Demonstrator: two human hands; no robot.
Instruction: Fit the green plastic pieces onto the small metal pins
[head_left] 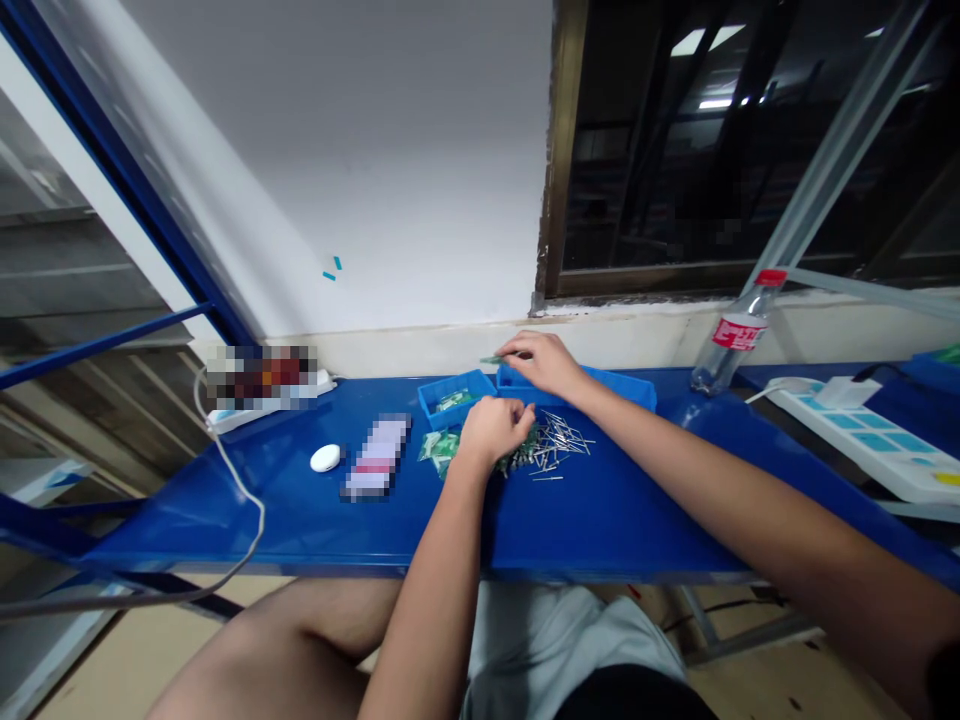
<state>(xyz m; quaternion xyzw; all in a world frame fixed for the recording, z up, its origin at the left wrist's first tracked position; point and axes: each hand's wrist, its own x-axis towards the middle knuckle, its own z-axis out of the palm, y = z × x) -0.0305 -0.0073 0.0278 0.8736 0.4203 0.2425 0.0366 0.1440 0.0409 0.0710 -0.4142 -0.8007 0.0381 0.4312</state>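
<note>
My right hand (546, 364) is over the blue bins at the back, its fingertips pinched on a small green packet (491, 360). Lower and to the left, my left hand (495, 432) curls its fingers over a pile of thin metal pins (561, 440); what they hold, if anything, is hidden. Clear green packets (441, 448) lie against the left side of that hand. Behind it stands a small blue bin (429, 408) with similar packets inside. A longer blue bin (634, 390) is partly covered by my right hand and forearm.
On the blue table (300, 530) lie a white round object (325, 458) and a blurred flat item (379, 455). A plastic bottle (739, 335) with a red cap stands at the back right, near a power strip (862, 435). A cable (259, 515) crosses the left side.
</note>
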